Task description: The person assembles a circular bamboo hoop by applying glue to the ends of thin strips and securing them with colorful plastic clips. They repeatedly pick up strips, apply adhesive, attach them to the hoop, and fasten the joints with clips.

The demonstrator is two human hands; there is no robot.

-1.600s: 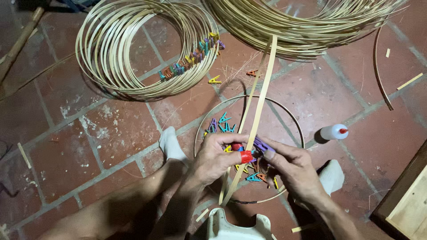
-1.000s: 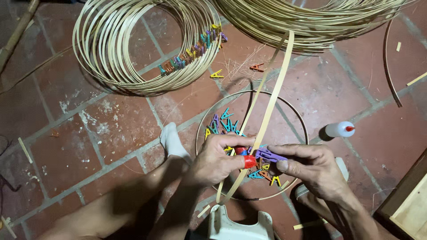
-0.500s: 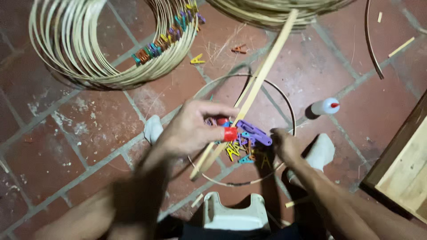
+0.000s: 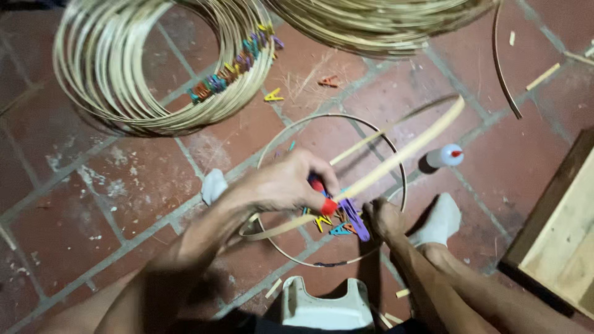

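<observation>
Left hand [image 4: 286, 184] reaching forward, fingers [image 4: 322, 185] pinched; right hand [image 4: 383, 218] curled, knuckles down.

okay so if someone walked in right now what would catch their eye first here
The left hand at centre, pinching a red clothespin onto a pale bamboo strip over a thin hoop on the brick floor. The right hand rests beside a heap of coloured clips. Upper left lies a big stack of bamboo rings.
</observation>
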